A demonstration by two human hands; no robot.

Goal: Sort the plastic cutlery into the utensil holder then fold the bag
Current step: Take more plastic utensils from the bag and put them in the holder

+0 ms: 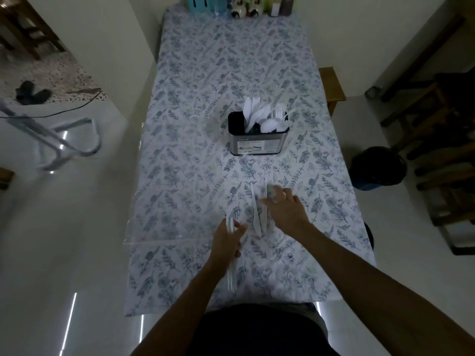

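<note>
A black and steel utensil holder (258,140) stands mid-table, with white plastic knives, spoons and forks sticking out of its top. A clear plastic bag (177,201) lies flat on the left of the floral tablecloth. My left hand (227,240) is closed around a couple of long white cutlery pieces (231,274) that point back towards me. My right hand (285,211) lies fingers spread over loose white cutlery (255,217) on the cloth. Its fingertips are blurred, so a grip cannot be made out.
The narrow table (231,73) runs away from me, with jars and bottles (244,9) at its far end. A dark bin (377,168) stands on the floor to the right, with wooden chairs (437,124) beyond it. A metal frame (64,140) is on the left.
</note>
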